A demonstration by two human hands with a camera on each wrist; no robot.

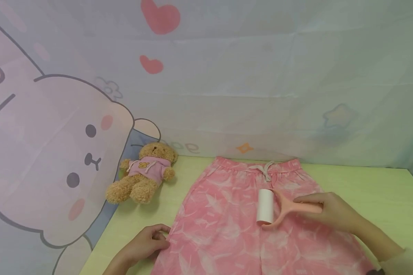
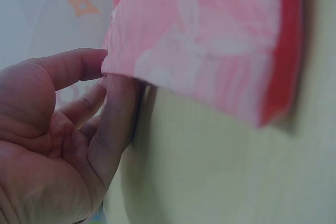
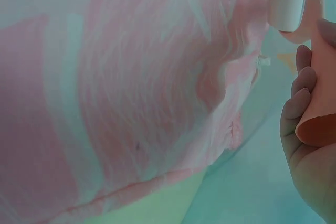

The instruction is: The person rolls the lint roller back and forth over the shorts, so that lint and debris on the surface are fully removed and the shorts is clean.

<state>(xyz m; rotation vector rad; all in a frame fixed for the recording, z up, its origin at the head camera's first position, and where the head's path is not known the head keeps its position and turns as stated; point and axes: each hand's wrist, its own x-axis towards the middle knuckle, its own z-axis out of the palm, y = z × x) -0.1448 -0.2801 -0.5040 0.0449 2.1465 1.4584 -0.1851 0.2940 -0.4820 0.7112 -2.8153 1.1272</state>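
Pink patterned shorts or trousers (image 1: 210, 214) with a white drawstring lie spread on the table, waistband toward the wall. My right hand (image 1: 337, 214) grips the orange handle of a lint roller (image 1: 265, 206), its white roll over the middle of the garment. In the right wrist view, fingers of my right hand (image 3: 307, 145) wrap the handle (image 3: 323, 93). My left hand (image 1: 144, 242) pinches the garment's left edge; in the left wrist view, thumb and finger of that hand (image 2: 63, 129) hold the cloth edge (image 2: 194, 40), slightly lifted.
A brown teddy bear (image 1: 151, 172) in a pink hoodie lies at the back left of the light green table (image 1: 371, 198). Behind the table hangs a cloth backdrop (image 1: 227, 76) printed with a large rabbit, hearts and stars.
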